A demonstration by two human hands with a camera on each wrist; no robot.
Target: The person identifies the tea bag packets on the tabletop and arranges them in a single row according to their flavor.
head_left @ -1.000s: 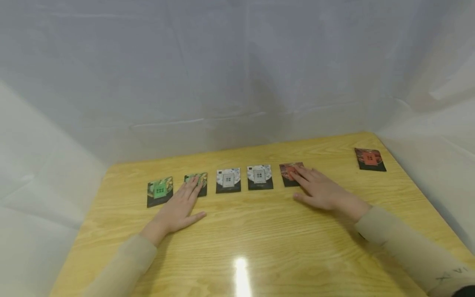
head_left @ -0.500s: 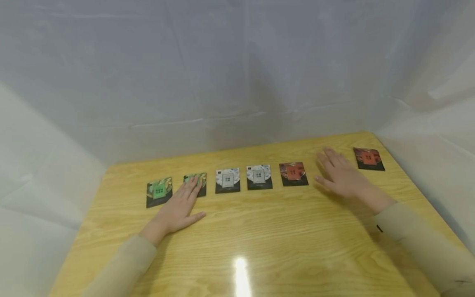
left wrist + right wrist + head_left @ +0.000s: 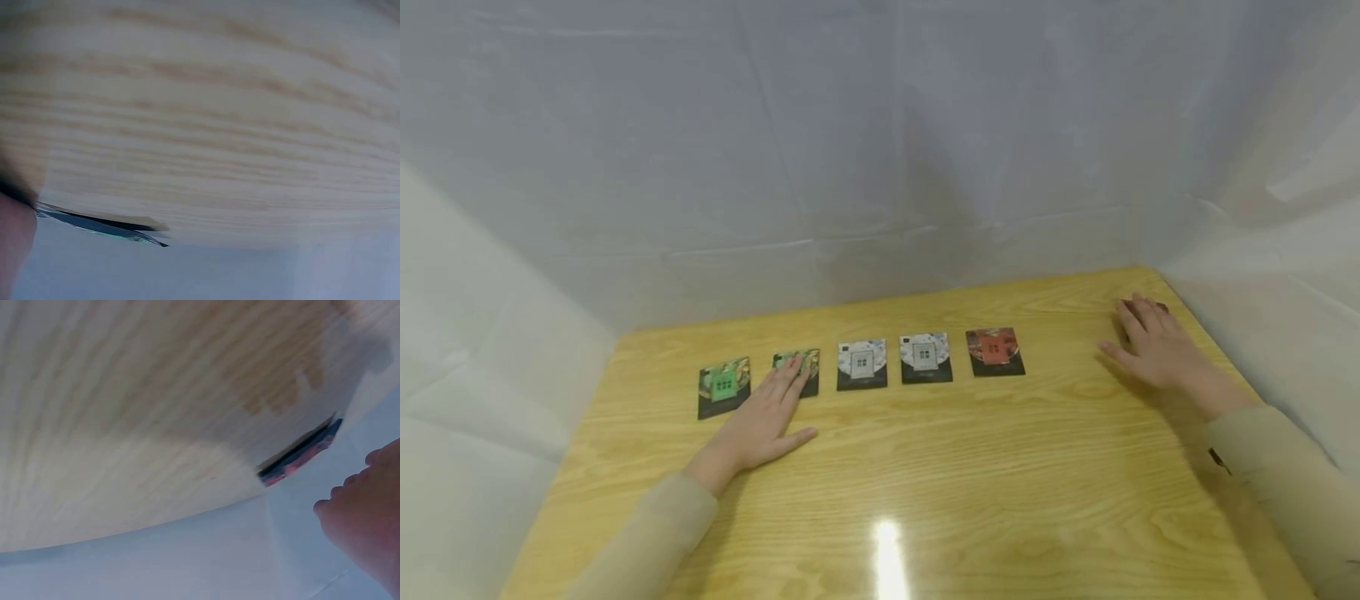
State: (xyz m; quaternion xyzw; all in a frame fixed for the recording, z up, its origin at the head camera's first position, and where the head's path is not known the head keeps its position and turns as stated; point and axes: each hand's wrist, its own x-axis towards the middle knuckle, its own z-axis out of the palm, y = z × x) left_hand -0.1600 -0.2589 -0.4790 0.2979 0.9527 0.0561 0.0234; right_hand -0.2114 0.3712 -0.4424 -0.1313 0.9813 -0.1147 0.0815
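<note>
Flat black packets with coloured labels lie in a row on the wooden table. My left hand (image 3: 760,429) rests its straight fingers on a green packet (image 3: 811,379), covering much of it. In the left wrist view, a thin packet edge (image 3: 103,224) shows beside the hand. Over at the far right, my right hand (image 3: 1161,350) hovers with fingers extended and hides most of a red packet (image 3: 1159,306). The right wrist view shows that packet flat on the wood, with a gap between it and the fingers (image 3: 340,490).
Another green packet (image 3: 724,387) lies left of my left hand. Between the hands are two white packets, one (image 3: 862,364) beside the other (image 3: 926,357), and a second red packet (image 3: 995,352). White sheeting (image 3: 880,150) hangs behind the table (image 3: 925,483).
My right hand has lifted off the inner red packet and moved right, over the far-right red packet. My left hand has stayed on the green packet.
</note>
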